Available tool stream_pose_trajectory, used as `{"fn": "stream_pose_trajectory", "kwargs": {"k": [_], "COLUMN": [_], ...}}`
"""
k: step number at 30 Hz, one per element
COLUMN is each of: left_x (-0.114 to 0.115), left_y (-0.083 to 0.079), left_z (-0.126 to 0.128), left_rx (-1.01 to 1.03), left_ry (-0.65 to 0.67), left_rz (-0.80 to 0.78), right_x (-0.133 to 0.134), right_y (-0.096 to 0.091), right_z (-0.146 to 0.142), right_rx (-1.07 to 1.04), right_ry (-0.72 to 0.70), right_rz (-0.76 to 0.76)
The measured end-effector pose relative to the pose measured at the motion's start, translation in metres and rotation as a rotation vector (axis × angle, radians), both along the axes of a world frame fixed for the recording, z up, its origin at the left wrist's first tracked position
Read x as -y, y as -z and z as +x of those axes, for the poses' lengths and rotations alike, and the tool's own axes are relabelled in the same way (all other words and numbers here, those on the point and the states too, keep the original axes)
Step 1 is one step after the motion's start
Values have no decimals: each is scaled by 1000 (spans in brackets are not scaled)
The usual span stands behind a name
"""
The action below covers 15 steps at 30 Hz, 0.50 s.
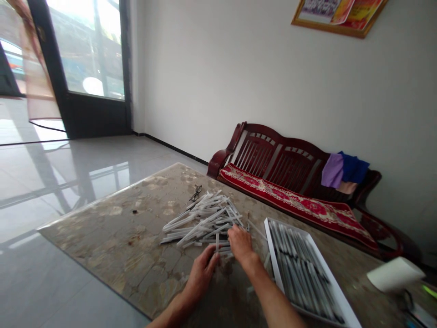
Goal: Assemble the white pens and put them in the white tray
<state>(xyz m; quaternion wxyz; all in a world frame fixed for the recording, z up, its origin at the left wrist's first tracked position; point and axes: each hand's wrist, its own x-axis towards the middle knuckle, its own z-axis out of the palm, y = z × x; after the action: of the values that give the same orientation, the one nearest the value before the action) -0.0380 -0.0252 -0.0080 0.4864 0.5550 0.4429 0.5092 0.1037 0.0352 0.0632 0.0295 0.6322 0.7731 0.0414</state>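
Observation:
My left hand [204,265] is at the near edge of a loose pile of slim whitish sticks [201,218]. Its thumb and fingers pinch one slim white stick [217,243], which points away from me. Just to the right, my right hand [240,242] is curled closed at the pile's right side, its fingertips turned down and mostly hidden, so what it grips cannot be made out. Right of that hand lies a shallow white box [319,255] holding rows of similar slim grey and white sticks with dark parts.
A patterned table [136,255] carries everything. Black-framed glasses [195,193] lie behind the pile. A white roll [395,274] rests at the right. Beyond the table stands a dark red wooden bench [262,146] with a red patterned cushion [290,193] and draped cloths [348,169].

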Motion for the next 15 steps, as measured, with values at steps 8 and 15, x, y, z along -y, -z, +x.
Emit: {"fn": "stream_pose_trajectory", "kwargs": {"k": [8, 15], "left_x": [-1, -3], "left_y": [-4, -1], "left_z": [0, 0], "left_rx": [90, 90], "left_ry": [-50, 36], "left_rz": [-4, -89], "right_x": [1, 13], "right_y": [-3, -5], "right_z": [-3, 11], "right_rx": [76, 10], "right_ry": [-41, 3], "right_rz": [-39, 41]}}
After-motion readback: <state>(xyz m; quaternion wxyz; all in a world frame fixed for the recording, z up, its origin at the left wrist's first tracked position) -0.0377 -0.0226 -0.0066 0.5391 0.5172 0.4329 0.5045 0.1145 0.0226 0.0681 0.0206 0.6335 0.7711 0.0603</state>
